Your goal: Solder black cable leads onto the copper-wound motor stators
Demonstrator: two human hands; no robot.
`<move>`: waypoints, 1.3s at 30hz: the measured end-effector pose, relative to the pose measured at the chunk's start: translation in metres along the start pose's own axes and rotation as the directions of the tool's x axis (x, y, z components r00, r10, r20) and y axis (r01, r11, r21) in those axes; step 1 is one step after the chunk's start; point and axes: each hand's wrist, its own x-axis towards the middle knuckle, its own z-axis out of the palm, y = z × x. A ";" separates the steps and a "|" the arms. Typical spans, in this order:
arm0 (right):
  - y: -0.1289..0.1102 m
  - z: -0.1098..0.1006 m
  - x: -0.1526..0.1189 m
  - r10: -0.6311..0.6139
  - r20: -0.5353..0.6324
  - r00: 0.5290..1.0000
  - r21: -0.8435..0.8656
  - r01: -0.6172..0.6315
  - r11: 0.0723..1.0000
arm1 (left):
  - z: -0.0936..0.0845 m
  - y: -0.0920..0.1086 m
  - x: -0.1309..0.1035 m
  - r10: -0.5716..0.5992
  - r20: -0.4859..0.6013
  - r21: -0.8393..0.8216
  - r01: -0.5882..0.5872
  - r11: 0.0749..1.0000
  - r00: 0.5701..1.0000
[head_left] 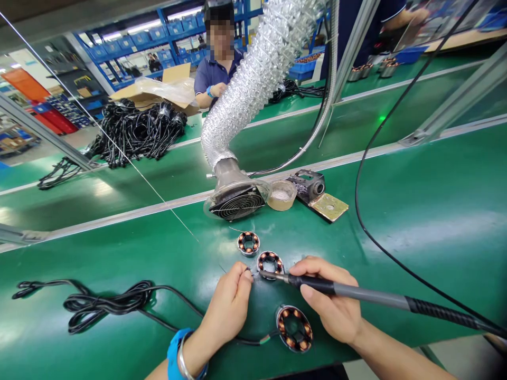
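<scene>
My right hand [332, 303] is closed round the grey and black handle of a soldering iron [370, 295]. Its tip points left and reaches the near edge of a copper-wound motor stator [270, 255]. Facing it, my left hand [227, 303] pinches a thin wire at the fingertips, close beside that stator; the fingers partly hide what they grip. Behind lies a second, similar stator [249, 235]. Nearer to me, a third stator [282, 328] is tilted, with a black cable [253, 342] running to it under my left wrist. Whether the iron touches the wire, I cannot tell.
A fume extractor hood [232, 179] hangs low from a silver duct [225, 121]. A round tub [282, 195] and an iron stand [317, 190] sit beside it. Coiled cable [106, 303] lies left. The iron's cord [380, 240] arcs right. Beyond are a cable heap [134, 129] and a co-worker [217, 74].
</scene>
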 end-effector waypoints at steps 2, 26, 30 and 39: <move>0.000 0.000 -0.001 -0.003 0.002 1.000 0.007 0.003 1.000 | 0.000 0.000 0.000 -0.001 -0.002 0.002 0.001 1.000 1.000; -0.019 0.009 0.003 -0.280 0.055 0.959 -0.105 0.284 0.953 | 0.000 0.006 -0.002 0.024 -0.001 0.096 -0.023 0.995 1.000; -0.019 0.006 0.002 -0.241 0.041 0.970 -0.076 0.244 0.967 | 0.000 0.004 -0.003 0.019 0.006 0.103 -0.019 0.994 1.000; -0.014 0.007 0.001 -0.213 0.020 0.977 -0.069 0.214 0.975 | -0.001 0.004 -0.001 0.015 0.005 0.085 -0.015 0.996 1.000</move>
